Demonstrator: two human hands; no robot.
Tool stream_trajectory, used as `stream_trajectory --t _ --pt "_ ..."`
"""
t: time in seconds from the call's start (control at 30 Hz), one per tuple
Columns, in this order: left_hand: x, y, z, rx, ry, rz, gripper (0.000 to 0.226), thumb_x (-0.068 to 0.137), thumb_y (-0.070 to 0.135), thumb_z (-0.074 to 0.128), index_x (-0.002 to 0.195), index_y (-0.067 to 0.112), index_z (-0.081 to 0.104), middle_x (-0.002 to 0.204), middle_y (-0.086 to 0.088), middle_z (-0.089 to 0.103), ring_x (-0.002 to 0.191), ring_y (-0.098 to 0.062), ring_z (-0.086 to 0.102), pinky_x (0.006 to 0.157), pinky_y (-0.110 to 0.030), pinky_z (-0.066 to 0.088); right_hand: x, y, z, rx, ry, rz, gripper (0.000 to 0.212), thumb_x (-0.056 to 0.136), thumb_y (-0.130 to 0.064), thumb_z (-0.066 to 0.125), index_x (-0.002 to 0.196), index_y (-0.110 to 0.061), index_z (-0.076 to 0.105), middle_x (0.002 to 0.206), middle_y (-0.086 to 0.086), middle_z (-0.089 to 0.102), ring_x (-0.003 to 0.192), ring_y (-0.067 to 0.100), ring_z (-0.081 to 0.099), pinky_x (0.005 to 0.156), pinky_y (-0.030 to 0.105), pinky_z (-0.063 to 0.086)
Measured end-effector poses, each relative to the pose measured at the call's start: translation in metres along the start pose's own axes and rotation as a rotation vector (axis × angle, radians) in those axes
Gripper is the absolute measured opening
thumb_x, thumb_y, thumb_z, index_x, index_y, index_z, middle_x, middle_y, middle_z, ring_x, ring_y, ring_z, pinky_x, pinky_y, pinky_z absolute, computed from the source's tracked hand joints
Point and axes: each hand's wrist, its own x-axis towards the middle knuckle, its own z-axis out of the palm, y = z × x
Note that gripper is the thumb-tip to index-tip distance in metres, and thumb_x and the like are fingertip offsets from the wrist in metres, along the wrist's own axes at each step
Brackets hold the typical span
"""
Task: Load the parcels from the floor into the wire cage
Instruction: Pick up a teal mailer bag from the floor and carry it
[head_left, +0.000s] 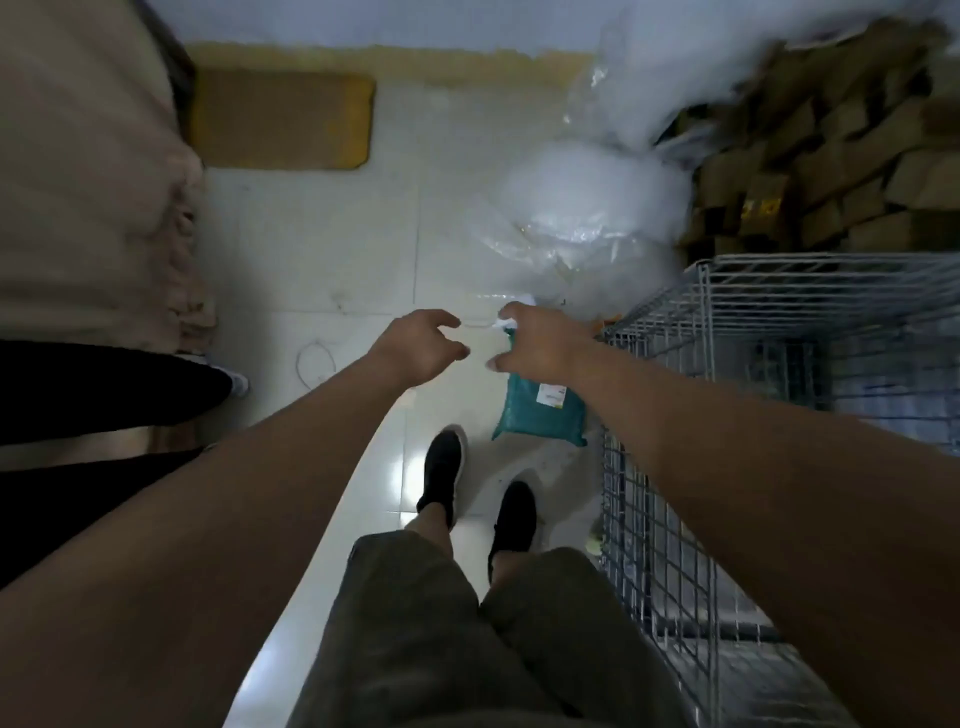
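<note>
A teal parcel (540, 413) with a white label is low beside the near left corner of the wire cage (660, 519). My right hand (545, 343) reaches down over the parcel's far end, and its curled fingers and thumb grip that end. A bit of white shows at the fingertips. My left hand (421, 348) hovers just left of it with loosely curled fingers and holds nothing. Dark shapes lie inside the cage, too blurred to make out.
Clear plastic bags (587, 223) are heaped on the white tiled floor beyond the parcel. Several brown cardboard boxes (831, 156) are stacked behind the cage. A brown mat (283, 119) lies at the far wall. Another person (83, 218) stands close on the left. My black shoes (441, 467) are below.
</note>
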Motion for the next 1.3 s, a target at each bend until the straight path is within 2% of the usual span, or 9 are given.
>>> stream_trajectory --t 0.17,0.27,0.33,0.43,0.57,0.67,0.87,1.0,1.3 --pt "-0.116 -0.026 -0.037 -0.251 0.174 -0.062 0.041 0.092 0.036 0.071 0.132 0.031 0.066 0.117 0.005 0.070 0.104 -0.015 0.063 0.081 -0.024 0.044 -0.060 -0.092 0.008 -0.187 -0.028 -0.149 0.079 0.085 -0.040 0.072 0.154 -0.025 0.038 0.142 0.006 0.055 0.126 0.026 0.056 0.099 0.042 0.051" --pt "-0.179 -0.061 -0.047 -0.337 0.311 -0.122 0.041 0.091 0.037 0.072 0.131 0.033 0.066 0.120 0.004 0.068 0.088 -0.011 0.065 0.070 -0.025 0.048 -0.088 -0.145 0.032 -0.299 -0.097 -0.247 0.076 0.086 -0.038 0.071 0.153 -0.026 0.038 0.140 0.005 0.056 0.127 0.027 0.055 0.099 0.043 0.052" --pt "-0.223 -0.088 -0.047 -0.372 0.373 -0.175 0.042 0.091 0.039 0.072 0.133 0.037 0.064 0.121 0.006 0.066 0.086 -0.009 0.066 0.073 -0.026 0.051 -0.105 -0.176 0.053 -0.376 -0.157 -0.318 0.074 0.086 -0.038 0.071 0.152 -0.026 0.039 0.140 0.005 0.055 0.127 0.027 0.056 0.098 0.042 0.052" --pt "-0.289 -0.132 -0.048 -0.418 0.473 -0.274 0.050 0.092 0.042 0.071 0.139 0.041 0.057 0.120 0.009 0.064 0.100 -0.012 0.063 0.073 -0.016 0.044 -0.128 -0.219 0.084 -0.490 -0.217 -0.397 0.069 0.087 -0.039 0.070 0.148 -0.026 0.042 0.140 0.004 0.054 0.124 0.028 0.057 0.096 0.040 0.052" --pt "-0.362 -0.185 -0.043 -0.508 0.626 -0.390 0.054 0.092 0.041 0.070 0.143 0.038 0.055 0.114 0.007 0.067 0.104 -0.019 0.065 0.086 -0.032 0.051 -0.159 -0.271 0.128 -0.590 -0.248 -0.500 0.060 0.086 -0.038 0.067 0.141 -0.024 0.047 0.135 0.004 0.056 0.119 0.028 0.058 0.091 0.038 0.051" --pt "-0.411 -0.215 -0.036 -0.533 0.706 -0.469 0.053 0.096 0.038 0.066 0.147 0.033 0.052 0.121 0.003 0.064 0.102 -0.020 0.064 0.083 -0.031 0.048 -0.185 -0.305 0.168 -0.666 -0.291 -0.584 0.063 0.085 -0.039 0.068 0.143 -0.025 0.046 0.135 0.004 0.057 0.119 0.028 0.058 0.091 0.038 0.052" --pt "-0.508 -0.283 0.013 -0.619 0.765 -0.628 0.053 0.097 0.044 0.064 0.147 0.032 0.053 0.134 -0.004 0.064 0.113 -0.024 0.064 0.098 -0.041 0.054 -0.244 -0.358 0.267 -0.800 -0.363 -0.736 0.067 0.086 -0.042 0.069 0.146 -0.024 0.045 0.141 0.006 0.055 0.124 0.028 0.056 0.097 0.042 0.052" --pt "-0.570 -0.324 0.055 -0.736 0.803 -0.704 0.052 0.096 0.043 0.065 0.145 0.030 0.055 0.134 -0.005 0.065 0.116 -0.023 0.064 0.100 -0.036 0.052 -0.285 -0.380 0.339 -0.899 -0.439 -0.793 0.078 0.085 -0.047 0.069 0.153 -0.026 0.038 0.149 0.009 0.050 0.130 0.030 0.053 0.101 0.044 0.050" --pt "-0.649 -0.402 0.101 -0.841 0.940 -0.866 0.052 0.094 0.041 0.064 0.145 0.034 0.055 0.135 -0.002 0.064 0.121 -0.022 0.060 0.100 -0.033 0.050 -0.338 -0.430 0.450 -0.980 -0.503 -0.910 0.087 0.085 -0.044 0.070 0.158 -0.026 0.025 0.146 0.014 0.048 0.129 0.033 0.053 0.101 0.043 0.051"
